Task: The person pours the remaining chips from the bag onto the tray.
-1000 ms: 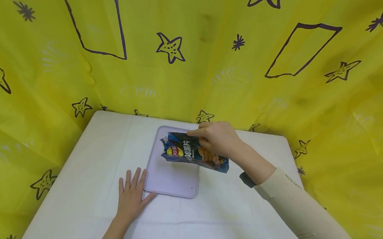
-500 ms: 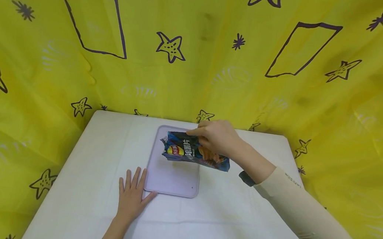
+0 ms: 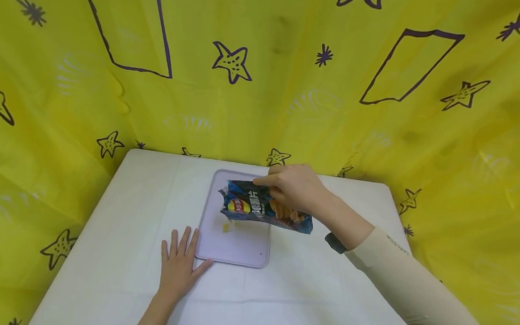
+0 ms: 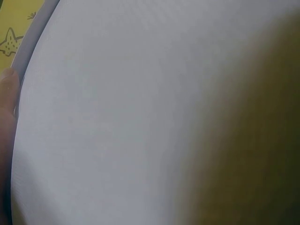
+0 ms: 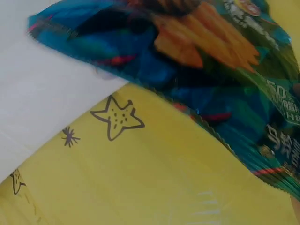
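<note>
My right hand (image 3: 296,185) grips the upper edge of a dark blue bag of potato chips (image 3: 248,202), which lies on its side in the air over a pale lilac tray (image 3: 236,249). The bag's ragged, torn end faces left. Just below that end, small yellowish chip pieces (image 3: 227,226) show against the tray. In the right wrist view the crinkled bag (image 5: 154,61) fills the top, with chips printed on it. My left hand (image 3: 177,270) rests on the white table with fingers spread, its fingertips and thumb right at the tray's left edge and near corner.
The tray lies on a white-covered table (image 3: 323,288). Behind and beside the table hangs a yellow curtain (image 3: 264,107) with dark starfish drawings. A blurred dark shape (image 4: 262,154) covers the right of the left wrist view.
Small yellowish chip pieces now show below the bag's torn end, where the tray was bare before. Both hands and the bag have hardly moved.
</note>
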The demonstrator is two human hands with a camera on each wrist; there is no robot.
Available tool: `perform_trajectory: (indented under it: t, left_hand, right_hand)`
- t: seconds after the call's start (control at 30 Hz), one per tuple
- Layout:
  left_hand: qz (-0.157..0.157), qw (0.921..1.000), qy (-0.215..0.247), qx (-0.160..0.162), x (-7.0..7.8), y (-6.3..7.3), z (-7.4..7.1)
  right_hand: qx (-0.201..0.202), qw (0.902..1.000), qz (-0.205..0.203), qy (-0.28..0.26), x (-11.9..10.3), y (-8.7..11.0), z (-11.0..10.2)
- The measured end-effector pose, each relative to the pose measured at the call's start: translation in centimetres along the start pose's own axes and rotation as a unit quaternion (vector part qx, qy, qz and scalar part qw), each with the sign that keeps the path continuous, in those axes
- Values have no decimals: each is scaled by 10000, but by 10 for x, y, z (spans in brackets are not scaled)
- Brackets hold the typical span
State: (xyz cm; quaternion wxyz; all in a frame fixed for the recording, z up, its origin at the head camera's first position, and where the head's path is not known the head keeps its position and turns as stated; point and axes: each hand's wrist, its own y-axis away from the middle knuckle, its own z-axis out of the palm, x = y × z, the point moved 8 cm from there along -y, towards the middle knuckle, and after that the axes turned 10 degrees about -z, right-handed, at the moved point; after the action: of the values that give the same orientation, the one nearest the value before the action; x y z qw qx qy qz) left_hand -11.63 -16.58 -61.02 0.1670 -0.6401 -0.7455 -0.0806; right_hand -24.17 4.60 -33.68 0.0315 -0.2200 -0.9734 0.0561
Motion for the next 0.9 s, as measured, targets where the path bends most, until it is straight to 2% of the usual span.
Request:
perform_trajectory:
  t: [0.9]
  left_hand:
    - [44,9999,128,30,2,0,-3]
  right_hand:
    - [62,10000,-48,5,1,7,-8]
